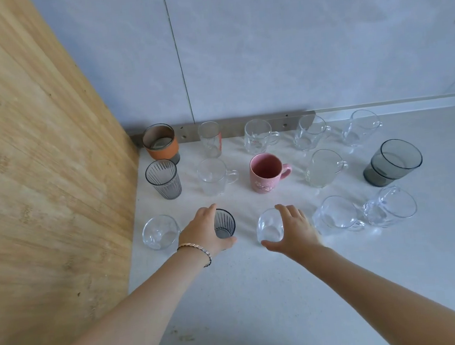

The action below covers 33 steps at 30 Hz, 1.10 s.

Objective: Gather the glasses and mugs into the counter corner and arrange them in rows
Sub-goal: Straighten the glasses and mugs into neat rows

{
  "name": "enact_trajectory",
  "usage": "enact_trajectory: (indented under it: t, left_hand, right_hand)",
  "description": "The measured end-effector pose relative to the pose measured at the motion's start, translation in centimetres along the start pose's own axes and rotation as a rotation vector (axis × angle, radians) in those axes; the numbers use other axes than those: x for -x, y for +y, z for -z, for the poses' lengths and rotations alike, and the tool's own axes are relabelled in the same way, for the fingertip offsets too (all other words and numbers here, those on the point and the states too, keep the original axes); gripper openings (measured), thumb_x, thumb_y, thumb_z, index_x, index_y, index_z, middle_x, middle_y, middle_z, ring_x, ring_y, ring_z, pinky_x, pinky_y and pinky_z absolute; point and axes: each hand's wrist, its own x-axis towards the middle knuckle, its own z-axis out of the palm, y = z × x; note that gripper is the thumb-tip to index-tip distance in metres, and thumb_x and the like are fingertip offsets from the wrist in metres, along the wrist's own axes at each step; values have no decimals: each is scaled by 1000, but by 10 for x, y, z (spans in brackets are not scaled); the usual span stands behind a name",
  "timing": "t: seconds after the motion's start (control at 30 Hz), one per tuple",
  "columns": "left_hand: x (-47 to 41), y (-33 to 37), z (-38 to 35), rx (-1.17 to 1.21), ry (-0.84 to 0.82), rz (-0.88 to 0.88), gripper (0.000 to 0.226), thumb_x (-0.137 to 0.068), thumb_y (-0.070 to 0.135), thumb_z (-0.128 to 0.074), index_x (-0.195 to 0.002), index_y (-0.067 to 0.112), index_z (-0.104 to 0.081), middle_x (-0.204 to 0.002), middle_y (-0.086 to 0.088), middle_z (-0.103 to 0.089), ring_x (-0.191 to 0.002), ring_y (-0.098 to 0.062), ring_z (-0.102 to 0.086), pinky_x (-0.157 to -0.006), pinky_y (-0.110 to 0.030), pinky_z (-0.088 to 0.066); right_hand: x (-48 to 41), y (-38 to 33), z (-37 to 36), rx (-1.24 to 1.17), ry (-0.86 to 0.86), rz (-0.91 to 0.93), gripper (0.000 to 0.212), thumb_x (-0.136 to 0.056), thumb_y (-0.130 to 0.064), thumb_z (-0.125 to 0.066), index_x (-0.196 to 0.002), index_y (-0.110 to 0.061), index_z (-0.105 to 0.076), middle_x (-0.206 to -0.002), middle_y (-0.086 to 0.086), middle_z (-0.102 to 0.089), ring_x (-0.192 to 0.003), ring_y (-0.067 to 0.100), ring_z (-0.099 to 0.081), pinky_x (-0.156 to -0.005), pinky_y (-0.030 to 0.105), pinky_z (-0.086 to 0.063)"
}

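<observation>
- While the three rows look nearly done in the corner where the pale grey counter (259, 280) meets the wooden side panel (39, 162), both hands sit in the front row.
- Left hand (203, 231) wraps loosely round the small ribbed smoky-grey glass tumbler (224, 224), fingers curled (probably nudging it into line).
- Right hand (296, 231) cups the small clear glass tumbler (269, 225), thumb under, fingers half open.
- No readable writing anywhere; the pink ceramic mug (266, 172) only has a flower print.

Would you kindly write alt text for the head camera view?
Two bare hands reach to the front row of glassware: the left hand grips a ribbed grey glass, the right hand a small clear glass. Behind stand two more rows, including a pink mug.
</observation>
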Motion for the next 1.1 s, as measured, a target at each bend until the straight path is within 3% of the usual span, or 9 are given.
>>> enact_trajectory:
  t: [0.07,0.13,0.2,0.3,0.4,0.57,0.73,0.87,1.1]
  left_hand:
    - [0,3,1,-41,-10,1,94,-72,54,-67,-145,21,-19,-149,2,-29,-129,-20,-45,-97,-35,-44]
    - [0,8,2,-173,33,-41,99,-71,56,-65,-147,15,-16,-153,-3,-23,-138,-22,-33,-111,-38,-33]
    - [0,20,1,-287,127,-155,103,-70,58,-64,-147,11,-14,-155,-5,-18,-143,-21,-20,-118,-39,-19]
    - [-3,48,-10,-334,122,-347,101,-73,56,-63,-148,10,-13,-157,-7,-14,-145,-19,-15,-120,-36,-13]
    - [-8,82,-29,-342,-19,-344,101,-74,53,-64,-148,11,-10,-157,-7,-14,-143,-22,-20,-118,-35,-20]
    - [-14,107,-51,-165,-153,-107,97,-76,41,-68,-148,16,-8,-155,-4,-17,-130,-28,-43,-103,-38,-42]
    - [-17,104,-54,-72,-152,-155,92,-73,28,-72,-147,18,-18,-156,0,-18,-135,-24,-39,-109,-36,-38]
    - [-21,106,-51,-87,-183,-187,94,-69,22,-73,-147,21,-20,-157,2,-15,-138,-20,-35,-110,-32,-37]
    - [-19,105,-53,-62,-153,-163,94,-67,19,-74,-146,22,-22,-157,2,-17,-129,-23,-46,-104,-30,-42]
  right_hand:
    - [1,1,3,1,-45,17,104,-69,-53,-74,-148,-18,-16,-146,-1,-32,-135,18,-31,-106,32,-36]
    - [2,6,9,10,-77,39,114,-67,-50,-78,-150,-13,-9,-152,1,-23,-141,20,-22,-114,34,-26]
    - [3,21,22,39,-38,64,110,-69,-43,-78,-150,-11,-9,-153,3,-19,-142,21,-17,-116,32,-20]
    - [2,55,48,94,68,40,99,-74,-35,-75,-149,-12,-15,-152,4,-21,-141,23,-18,-114,33,-22]
    - [-2,90,66,51,53,-95,104,-71,-41,-77,-149,-13,-14,-151,7,-21,-140,27,-19,-113,38,-25]
    - [-7,114,59,-72,-78,-163,109,-69,-46,-78,-150,-18,-12,-150,5,-27,-136,29,-34,-108,40,-35]
    - [-5,125,53,-88,-64,-47,95,-66,-35,-76,-146,-31,-24,-142,-3,-35,-119,27,-51,-91,35,-49]
    - [-3,138,59,-23,-149,32,95,-64,-33,-74,-145,-40,-24,-136,-3,-37,-117,25,-50,-97,32,-45]
    - [-3,142,57,75,-120,101,97,-64,-36,-73,-147,-36,-21,-137,-2,-38,-118,25,-48,-103,32,-38]
